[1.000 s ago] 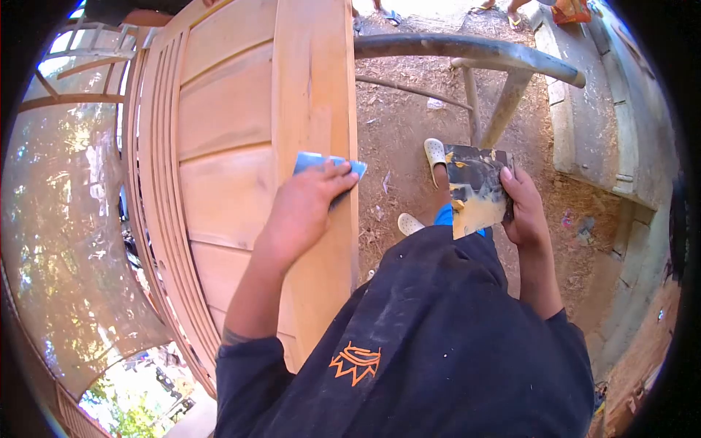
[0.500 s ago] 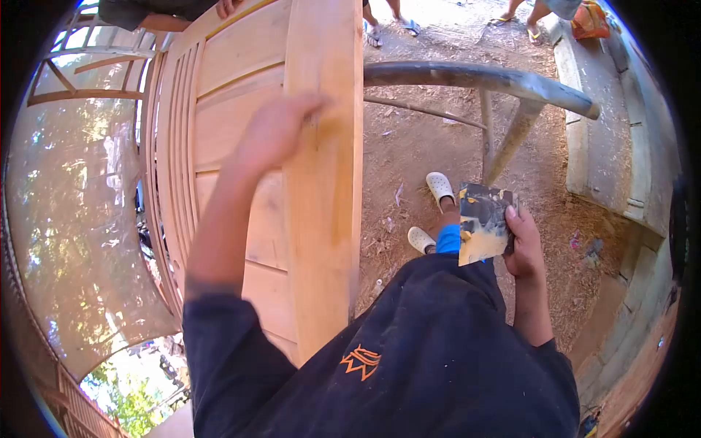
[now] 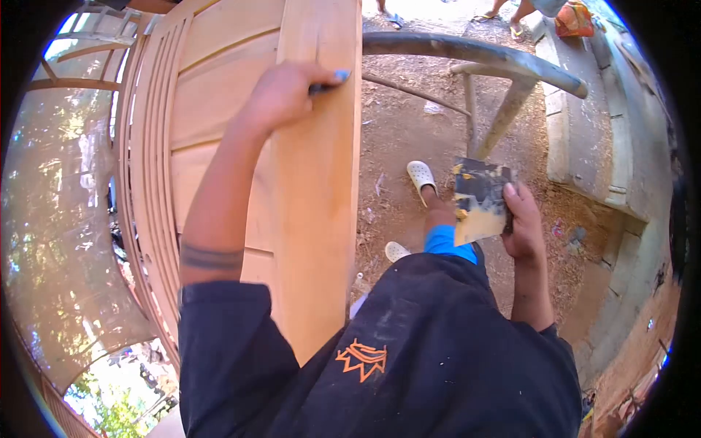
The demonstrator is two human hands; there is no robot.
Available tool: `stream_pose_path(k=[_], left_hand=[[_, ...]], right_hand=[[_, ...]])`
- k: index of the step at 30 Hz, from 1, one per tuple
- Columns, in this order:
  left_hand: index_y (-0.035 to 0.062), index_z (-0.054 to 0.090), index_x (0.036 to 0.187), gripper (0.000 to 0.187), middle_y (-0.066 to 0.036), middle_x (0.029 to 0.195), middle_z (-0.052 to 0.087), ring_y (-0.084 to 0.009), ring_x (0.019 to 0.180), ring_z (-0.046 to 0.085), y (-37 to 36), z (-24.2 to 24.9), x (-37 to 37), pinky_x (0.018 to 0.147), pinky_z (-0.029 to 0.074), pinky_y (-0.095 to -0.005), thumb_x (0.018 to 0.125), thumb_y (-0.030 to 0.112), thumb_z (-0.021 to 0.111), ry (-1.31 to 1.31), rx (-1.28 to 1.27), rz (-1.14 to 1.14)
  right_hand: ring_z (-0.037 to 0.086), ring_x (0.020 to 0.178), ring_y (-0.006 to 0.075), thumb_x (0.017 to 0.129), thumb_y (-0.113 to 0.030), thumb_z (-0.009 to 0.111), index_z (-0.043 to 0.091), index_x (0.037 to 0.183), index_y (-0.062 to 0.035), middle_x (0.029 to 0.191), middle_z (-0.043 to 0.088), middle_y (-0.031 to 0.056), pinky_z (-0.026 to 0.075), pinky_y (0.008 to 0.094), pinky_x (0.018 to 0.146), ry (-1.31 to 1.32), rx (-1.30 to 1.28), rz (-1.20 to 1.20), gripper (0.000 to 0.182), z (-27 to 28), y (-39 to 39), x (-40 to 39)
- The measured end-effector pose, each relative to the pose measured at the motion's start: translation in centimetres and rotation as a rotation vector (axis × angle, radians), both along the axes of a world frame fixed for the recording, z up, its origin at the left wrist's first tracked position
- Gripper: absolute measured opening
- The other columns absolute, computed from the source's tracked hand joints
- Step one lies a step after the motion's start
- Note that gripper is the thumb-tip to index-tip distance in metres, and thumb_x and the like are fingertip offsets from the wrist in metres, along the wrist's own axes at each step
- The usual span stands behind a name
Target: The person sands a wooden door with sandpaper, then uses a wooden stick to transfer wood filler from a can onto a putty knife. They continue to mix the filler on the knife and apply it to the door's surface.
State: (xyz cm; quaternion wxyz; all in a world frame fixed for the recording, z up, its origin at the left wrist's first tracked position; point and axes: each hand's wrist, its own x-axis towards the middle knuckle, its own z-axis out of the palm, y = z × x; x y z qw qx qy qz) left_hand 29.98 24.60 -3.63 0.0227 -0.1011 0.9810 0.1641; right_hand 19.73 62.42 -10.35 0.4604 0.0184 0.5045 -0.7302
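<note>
My left hand (image 3: 288, 95) is closed around a small dark scraper-like tool (image 3: 321, 88), mostly hidden by the fingers, with a patch of blue at the fingertip. It is at the face of a pale wooden panelled door (image 3: 310, 197), on the broad plank along its right side. My right hand (image 3: 524, 219), held in front of my body, grips a flat square putty board (image 3: 482, 203) by its right edge, thumb on top. Dark stains and cream-coloured putty cover that board.
A worn trestle (image 3: 475, 51) of round poles stands right of the door. Concrete blocks (image 3: 584, 131) line the right side, with an orange bag (image 3: 574, 19) at their far end. Other people's feet (image 3: 515, 29) are at the top. My white clogs (image 3: 420, 175) stand on dirt ground.
My left hand has shifted slightly up and right along the plank, towards its edge. The view has shifted a little, and my right hand still holds the putty board.
</note>
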Motion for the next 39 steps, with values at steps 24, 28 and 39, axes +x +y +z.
stream_pose_path(k=[24, 28, 39], left_hand=[[0.0100, 0.065, 0.110, 0.057, -0.017, 0.101, 0.066, -0.0254, 0.093, 0.064, -11.3, 1.8, -16.2, 0.083, 0.049, -0.0311, 0.065, -0.014, 0.040, 0.055, 0.024, -0.032], [0.0061, 0.066, 0.108, 0.055, -0.013, 0.101, 0.068, -0.0192, 0.092, 0.063, -12.0, 3.2, -20.3, 0.081, 0.048, -0.0282, 0.065, -0.016, 0.041, -0.298, -0.018, -0.074], [0.0091, 0.069, 0.098, 0.046, -0.013, 0.095, 0.067, -0.0269, 0.088, 0.064, 4.8, 4.1, 2.5, 0.078, 0.050, -0.0340, 0.062, -0.011, 0.051, -0.397, 0.155, -0.166]], right_hand=[[0.062, 0.094, 0.0199, 0.095, -0.016, 0.040, 0.047, 0.118, 0.0038, 0.107, 0.061, 0.0123, 0.049, 0.0322, 0.085, -0.052, -0.048, -0.237, 0.031, -0.6, 6.3, 2.9], [0.061, 0.096, 0.0192, 0.095, -0.017, 0.041, 0.047, 0.119, 0.0027, 0.109, 0.061, 0.0113, 0.049, 0.0323, 0.085, -0.018, 0.041, -0.282, 0.032, -1.5, 7.0, 1.9], [0.062, 0.091, 0.0175, 0.096, -0.019, 0.041, 0.048, 0.117, 0.0023, 0.106, 0.061, 0.0103, 0.050, 0.0315, 0.082, -0.010, 0.003, -0.063, 0.031, 0.2, 3.4, 3.6]])
